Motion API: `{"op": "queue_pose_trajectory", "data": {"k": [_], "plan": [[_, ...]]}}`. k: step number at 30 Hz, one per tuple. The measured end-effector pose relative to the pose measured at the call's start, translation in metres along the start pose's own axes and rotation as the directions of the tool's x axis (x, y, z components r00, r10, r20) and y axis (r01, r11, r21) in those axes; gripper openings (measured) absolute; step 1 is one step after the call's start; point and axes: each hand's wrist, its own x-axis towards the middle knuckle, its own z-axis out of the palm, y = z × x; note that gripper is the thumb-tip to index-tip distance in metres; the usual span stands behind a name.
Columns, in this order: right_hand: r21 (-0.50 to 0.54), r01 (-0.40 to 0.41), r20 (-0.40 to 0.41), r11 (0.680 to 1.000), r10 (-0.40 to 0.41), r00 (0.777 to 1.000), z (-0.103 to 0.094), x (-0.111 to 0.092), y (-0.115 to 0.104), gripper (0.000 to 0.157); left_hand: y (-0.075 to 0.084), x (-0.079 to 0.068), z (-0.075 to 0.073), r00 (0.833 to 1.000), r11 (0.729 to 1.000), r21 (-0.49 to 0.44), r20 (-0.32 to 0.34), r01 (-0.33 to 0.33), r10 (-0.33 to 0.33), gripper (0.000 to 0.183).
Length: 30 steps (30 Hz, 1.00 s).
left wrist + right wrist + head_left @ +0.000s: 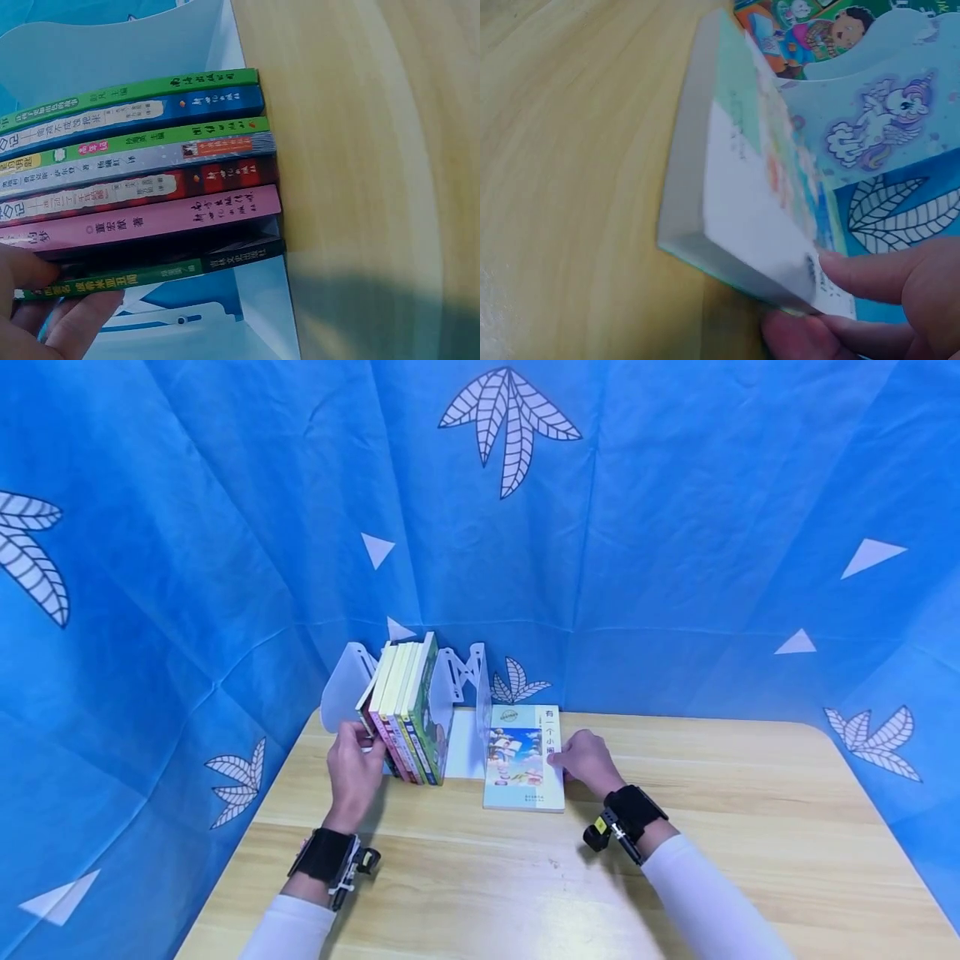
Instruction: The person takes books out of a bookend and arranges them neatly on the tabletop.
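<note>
A row of several upright books point(408, 727) leans slightly in a white book rack point(347, 689). My left hand point(356, 772) pinches the thin dark green book point(161, 275) at the row's left end, which stands tilted away from the pink book point(142, 220) beside it. To the right of the rack lies a thick paperback point(522, 760) with a picture of sky on its pale cover. My right hand point(588, 762) grips this paperback by its right edge, thumb on the cover and fingers underneath. In the right wrist view, the paperback point(757, 202) appears tilted.
The rack's right divider point(885, 120) carries a unicorn print and stands close to the paperback. A wooden table point(480, 877) lies under everything. Behind and at the sides hangs a blue curtain point(675, 568) with leaf prints.
</note>
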Motion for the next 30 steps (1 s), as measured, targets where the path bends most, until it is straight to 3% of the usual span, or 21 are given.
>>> {"op": "queue_pose_trajectory", "data": {"k": [5,9,19,24,30], "plan": [[0.008,0.043,0.011,0.999,-0.043,0.999,-0.007,-0.007,0.001,0.031,-0.003,-0.004,-0.006,0.998,0.999,-0.032,-0.058,-0.041,0.040,0.022],[0.040,0.092,-0.027,0.995,-0.091,0.995,-0.013,-0.017,0.001,0.019,-0.007,-0.007,-0.013,0.993,0.996,-0.047,-0.092,-0.073,0.068,0.026],[0.074,0.219,-0.116,0.973,-0.209,0.971,-0.030,-0.049,0.005,0.018,-0.005,-0.015,-0.040,0.991,0.996,-0.001,-0.103,-0.088,0.087,0.031],[0.053,0.315,-0.147,0.948,-0.304,0.941,-0.036,-0.069,0.004,0.017,-0.002,-0.018,-0.054,0.986,0.994,0.014,-0.121,-0.112,0.113,0.031],[0.042,0.450,-0.157,0.892,-0.439,0.885,-0.040,-0.082,0.009,0.014,0.007,-0.023,-0.072,0.987,0.995,-0.012,-0.128,-0.101,0.098,0.036]]}}
